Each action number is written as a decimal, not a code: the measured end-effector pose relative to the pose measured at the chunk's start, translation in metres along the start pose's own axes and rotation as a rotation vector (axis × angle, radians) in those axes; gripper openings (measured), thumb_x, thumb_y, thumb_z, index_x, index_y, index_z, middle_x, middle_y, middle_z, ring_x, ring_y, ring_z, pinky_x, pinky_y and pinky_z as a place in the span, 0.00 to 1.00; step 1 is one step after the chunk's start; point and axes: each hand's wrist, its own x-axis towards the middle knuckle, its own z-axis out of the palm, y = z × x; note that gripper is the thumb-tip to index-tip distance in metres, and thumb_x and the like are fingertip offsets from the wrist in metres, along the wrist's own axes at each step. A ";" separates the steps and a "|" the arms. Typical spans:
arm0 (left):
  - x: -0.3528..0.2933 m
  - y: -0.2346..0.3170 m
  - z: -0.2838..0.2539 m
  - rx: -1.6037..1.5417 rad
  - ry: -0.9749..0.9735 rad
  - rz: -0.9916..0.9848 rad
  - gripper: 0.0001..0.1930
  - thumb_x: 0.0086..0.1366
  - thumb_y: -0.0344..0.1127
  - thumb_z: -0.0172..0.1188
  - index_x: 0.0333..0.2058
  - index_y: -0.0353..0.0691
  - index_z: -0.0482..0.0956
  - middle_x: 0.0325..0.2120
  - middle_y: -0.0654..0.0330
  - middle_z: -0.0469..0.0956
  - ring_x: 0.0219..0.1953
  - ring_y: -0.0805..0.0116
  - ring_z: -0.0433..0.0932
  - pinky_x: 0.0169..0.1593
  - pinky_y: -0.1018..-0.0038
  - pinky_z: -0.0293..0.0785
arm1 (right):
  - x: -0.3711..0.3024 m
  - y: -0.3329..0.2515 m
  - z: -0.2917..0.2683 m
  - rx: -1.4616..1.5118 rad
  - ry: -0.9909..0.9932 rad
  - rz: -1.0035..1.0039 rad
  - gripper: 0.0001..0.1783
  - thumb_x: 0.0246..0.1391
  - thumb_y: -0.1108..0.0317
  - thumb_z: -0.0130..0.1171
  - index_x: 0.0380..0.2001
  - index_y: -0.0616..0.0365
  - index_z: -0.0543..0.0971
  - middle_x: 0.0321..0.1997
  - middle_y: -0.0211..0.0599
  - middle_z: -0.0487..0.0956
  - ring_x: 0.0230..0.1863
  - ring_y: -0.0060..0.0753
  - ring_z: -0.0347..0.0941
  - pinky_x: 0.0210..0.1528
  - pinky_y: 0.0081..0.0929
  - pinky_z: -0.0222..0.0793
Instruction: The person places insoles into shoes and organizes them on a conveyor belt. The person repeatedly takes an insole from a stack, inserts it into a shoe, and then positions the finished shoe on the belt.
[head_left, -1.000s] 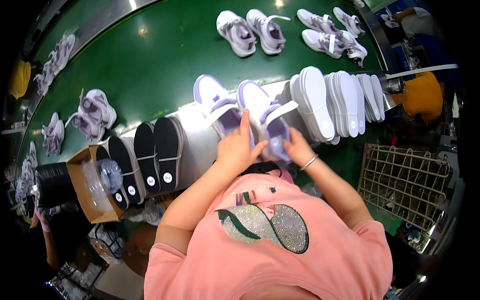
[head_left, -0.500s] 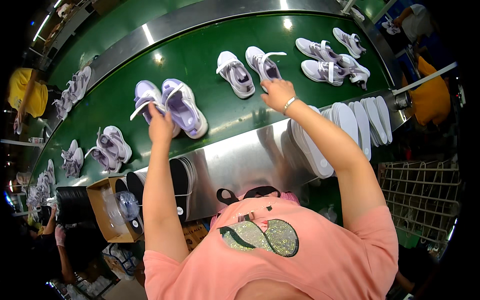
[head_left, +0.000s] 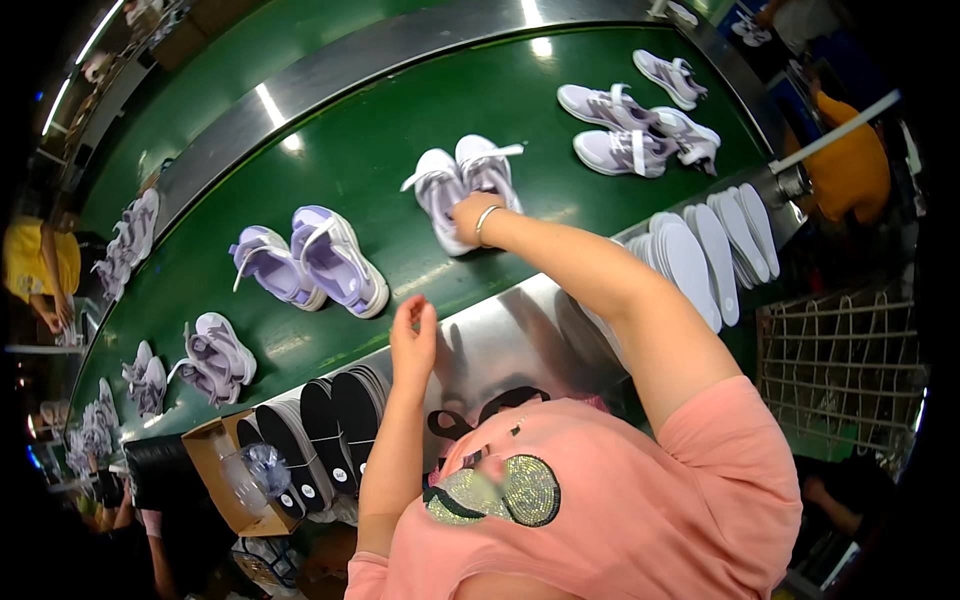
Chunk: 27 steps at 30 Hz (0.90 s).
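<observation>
My right hand [head_left: 472, 217] is closed at the heel opening of the left sneaker [head_left: 437, 180] of a white-and-mauve pair on the green belt; its fingertips are partly hidden. Beside it, the right sneaker [head_left: 488, 165] of this pair has its white strap sticking out. My left hand [head_left: 413, 330] hovers over the near metal edge, fingers loosely bent and apart, holding nothing. Up and left of that hand stands a white-and-lilac pair, its left sneaker [head_left: 277, 267] and right sneaker [head_left: 340, 262] both with straps undone.
Several sneakers [head_left: 620, 150] lie at the belt's far right, and more pairs [head_left: 215, 360] stand at left. White insoles [head_left: 682, 262] and black insoles [head_left: 318, 430] sit along the metal ledge [head_left: 490, 340]. A cardboard box [head_left: 215, 480] holds clear plastic. A wire rack [head_left: 840, 370] stands at right.
My left hand has let go of the lilac pair and drawn back toward me. The right sneaker of the mauve pair now sits closer to its mate, and my right hand has shifted left.
</observation>
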 end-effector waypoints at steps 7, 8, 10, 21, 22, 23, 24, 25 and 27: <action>-0.017 -0.003 0.007 0.064 -0.112 -0.084 0.42 0.44 0.40 0.61 0.54 0.31 0.49 0.51 0.44 0.54 0.52 0.52 0.57 0.53 0.65 0.56 | -0.157 -0.060 0.010 0.105 -0.185 -0.221 0.15 0.38 0.59 0.52 0.30 0.54 0.77 0.32 0.47 0.75 0.35 0.44 0.72 0.38 0.36 0.66; -0.030 -0.005 0.012 0.205 -0.124 0.034 0.42 0.40 0.38 0.61 0.53 0.29 0.50 0.49 0.42 0.56 0.52 0.47 0.57 0.54 0.62 0.54 | -0.176 -0.058 0.031 0.092 -0.122 -0.182 0.15 0.38 0.58 0.54 0.30 0.54 0.77 0.32 0.46 0.74 0.36 0.45 0.71 0.38 0.37 0.65; -0.052 -0.006 0.015 0.239 -0.256 0.146 0.40 0.42 0.38 0.61 0.52 0.29 0.52 0.46 0.41 0.60 0.49 0.47 0.60 0.53 0.63 0.55 | -0.207 -0.054 0.054 0.068 -0.068 -0.130 0.17 0.38 0.57 0.56 0.32 0.53 0.76 0.33 0.45 0.72 0.38 0.44 0.68 0.40 0.37 0.61; -0.075 0.101 0.033 0.250 -0.402 0.482 0.08 0.53 0.34 0.53 0.28 0.36 0.75 0.22 0.53 0.75 0.26 0.56 0.74 0.30 0.68 0.68 | -0.275 0.036 0.013 0.167 0.707 0.262 0.22 0.41 0.57 0.58 0.37 0.59 0.70 0.42 0.44 0.69 0.42 0.46 0.65 0.43 0.35 0.62; -0.077 0.108 0.048 0.191 -0.467 0.501 0.08 0.52 0.33 0.53 0.29 0.35 0.75 0.23 0.53 0.74 0.28 0.56 0.74 0.32 0.68 0.69 | -0.266 0.048 0.021 0.061 0.747 0.358 0.29 0.37 0.54 0.61 0.40 0.62 0.68 0.45 0.47 0.68 0.45 0.46 0.64 0.46 0.35 0.61; -0.072 0.105 0.065 0.235 -0.540 0.569 0.11 0.53 0.32 0.53 0.35 0.33 0.73 0.29 0.51 0.74 0.31 0.60 0.74 0.32 0.71 0.71 | -0.256 0.058 0.024 0.127 0.702 0.425 0.32 0.35 0.51 0.62 0.41 0.62 0.67 0.44 0.47 0.68 0.45 0.47 0.64 0.45 0.36 0.62; -0.067 0.100 0.083 0.246 -0.566 0.577 0.15 0.52 0.32 0.53 0.40 0.32 0.70 0.34 0.49 0.72 0.36 0.58 0.72 0.38 0.69 0.69 | -0.251 0.064 0.025 0.189 0.653 0.498 0.36 0.32 0.48 0.63 0.41 0.62 0.67 0.43 0.47 0.68 0.45 0.47 0.64 0.44 0.36 0.63; -0.062 0.094 0.100 0.254 -0.592 0.590 0.20 0.51 0.32 0.54 0.44 0.31 0.66 0.38 0.47 0.71 0.41 0.56 0.70 0.43 0.68 0.67 | -0.249 0.068 0.027 0.262 0.574 0.532 0.37 0.31 0.49 0.64 0.42 0.63 0.66 0.43 0.47 0.68 0.45 0.47 0.63 0.45 0.36 0.62; -0.056 0.085 0.128 0.198 -0.479 0.634 0.27 0.50 0.31 0.54 0.49 0.30 0.59 0.43 0.45 0.66 0.46 0.53 0.66 0.49 0.66 0.61 | -0.243 0.076 0.026 0.406 0.424 0.596 0.39 0.29 0.50 0.65 0.43 0.64 0.64 0.44 0.49 0.67 0.46 0.48 0.63 0.47 0.37 0.60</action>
